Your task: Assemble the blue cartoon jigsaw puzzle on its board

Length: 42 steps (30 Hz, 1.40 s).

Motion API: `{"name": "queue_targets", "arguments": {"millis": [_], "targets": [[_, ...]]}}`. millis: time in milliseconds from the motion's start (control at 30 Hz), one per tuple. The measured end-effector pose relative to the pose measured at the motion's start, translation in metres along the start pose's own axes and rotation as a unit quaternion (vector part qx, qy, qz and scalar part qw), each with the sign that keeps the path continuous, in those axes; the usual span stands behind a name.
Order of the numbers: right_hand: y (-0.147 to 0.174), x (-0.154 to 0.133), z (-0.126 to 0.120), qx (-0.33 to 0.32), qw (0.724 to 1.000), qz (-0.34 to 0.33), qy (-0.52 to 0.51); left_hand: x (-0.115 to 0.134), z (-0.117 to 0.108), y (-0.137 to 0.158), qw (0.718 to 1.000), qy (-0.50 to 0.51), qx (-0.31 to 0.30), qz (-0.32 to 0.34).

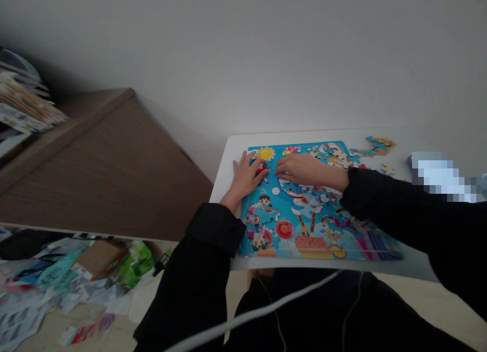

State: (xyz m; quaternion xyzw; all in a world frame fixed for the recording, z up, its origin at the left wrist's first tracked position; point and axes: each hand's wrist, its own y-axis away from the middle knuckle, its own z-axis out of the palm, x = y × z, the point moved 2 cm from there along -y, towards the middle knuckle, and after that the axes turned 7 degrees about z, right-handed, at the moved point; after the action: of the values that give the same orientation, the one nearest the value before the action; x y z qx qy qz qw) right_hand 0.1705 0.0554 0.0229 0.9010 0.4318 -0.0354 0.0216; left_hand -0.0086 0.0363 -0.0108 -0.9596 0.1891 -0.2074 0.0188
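Observation:
A colourful cartoon jigsaw puzzle (284, 205) in a blue tray lies on the white table in front of me. My left hand (247, 175) rests over its upper left edge, fingers spread, close to the printed yellow sun. Just to the right, my right hand (299, 168) is bent down over the upper middle of the puzzle, with thumb and fingers drawn together. Anything between those fingertips is too small to make out. Loose puzzle pieces (338, 156) lie heaped on the upper right of the tray, partly behind my right forearm.
More loose pieces (381, 145) sit on the white table (236, 145) beyond the tray's right corner. A phone-like object (443, 177), blurred out, lies at the right. A brown cabinet (102, 169) stands left, with bags and papers (76, 276) on the floor. A white cable (258, 311) crosses my lap.

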Motion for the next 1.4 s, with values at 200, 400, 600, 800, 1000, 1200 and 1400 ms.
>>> {"name": "queue_targets", "arguments": {"millis": [200, 400, 600, 800, 1000, 1200, 1400], "targets": [[0.016, 0.022, -0.02, -0.021, 0.997, 0.006, -0.076, -0.001, 0.004, -0.001, 0.994, -0.02, -0.066, 0.081], [0.066, 0.057, -0.048, 0.017, 0.99, 0.11, -0.089, -0.004, 0.004, -0.003, 0.993, -0.037, -0.082, 0.076], [0.107, 0.071, -0.037, -0.051, 0.985, 0.141, -0.089, -0.003, 0.003, -0.002, 0.994, -0.04, -0.077, 0.065], [0.134, 0.084, -0.026, -0.042, 0.975, 0.183, -0.117, -0.012, 0.006, -0.005, 0.996, -0.047, -0.062, 0.048], [0.164, 0.074, -0.011, 0.003, 0.974, 0.175, -0.146, -0.018, 0.004, -0.007, 0.997, -0.05, -0.061, 0.024], [0.169, 0.06, 0.006, 0.021, 0.975, 0.182, -0.123, -0.018, 0.001, -0.008, 0.997, -0.051, -0.057, 0.019], [0.163, 0.059, 0.007, 0.044, 0.96, 0.193, -0.198, -0.023, 0.003, -0.009, 0.998, -0.041, -0.05, 0.015]]}}
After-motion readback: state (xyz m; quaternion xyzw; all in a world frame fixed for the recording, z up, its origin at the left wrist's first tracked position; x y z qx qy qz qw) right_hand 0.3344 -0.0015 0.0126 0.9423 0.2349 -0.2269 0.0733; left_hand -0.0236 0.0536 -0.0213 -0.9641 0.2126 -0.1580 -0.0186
